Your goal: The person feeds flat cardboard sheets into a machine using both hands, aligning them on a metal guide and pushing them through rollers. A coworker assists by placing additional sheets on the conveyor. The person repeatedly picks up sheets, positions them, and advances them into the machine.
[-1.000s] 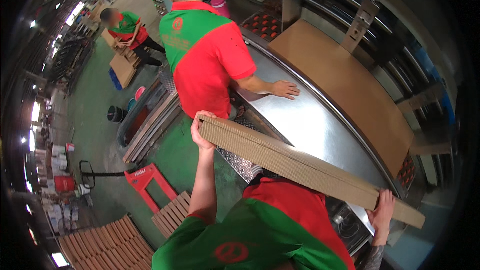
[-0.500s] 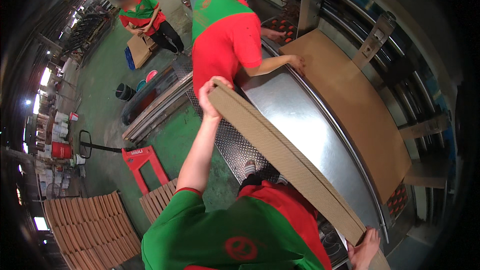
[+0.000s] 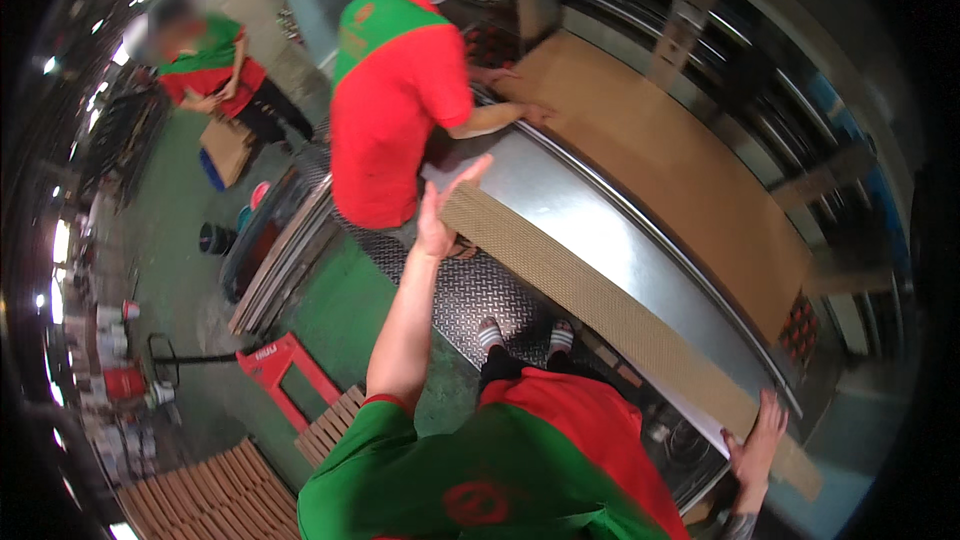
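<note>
A long, narrow stack of corrugated cardboard sheets (image 3: 600, 295) lies along the near edge of a shiny metal table (image 3: 610, 230), its fluted edges facing up. At its far left end is my left hand (image 3: 436, 220), palm by the cardboard, fingers stretched out and thumb apart. My right hand (image 3: 757, 440) touches the near right end, its fingers and thumb spread around the corner. Past that hand a further bit of cardboard (image 3: 798, 470) sticks out. Beyond the table's metal rail, a large brown cardboard sheet (image 3: 660, 165) lies in the machine.
A co-worker in red and green (image 3: 400, 90) leans over the machine at left, hands on the sheet. Another person (image 3: 215, 70) stands farther back. A red pallet jack (image 3: 290, 375), stacked cardboard (image 3: 215, 495) and long boards (image 3: 285, 265) are on the left; diamond-plate flooring (image 3: 455, 305) lies underfoot.
The cardboard stack has come down and away from me onto the table edge. My left hand has let go of its grip and straightened its fingers. The view has shifted.
</note>
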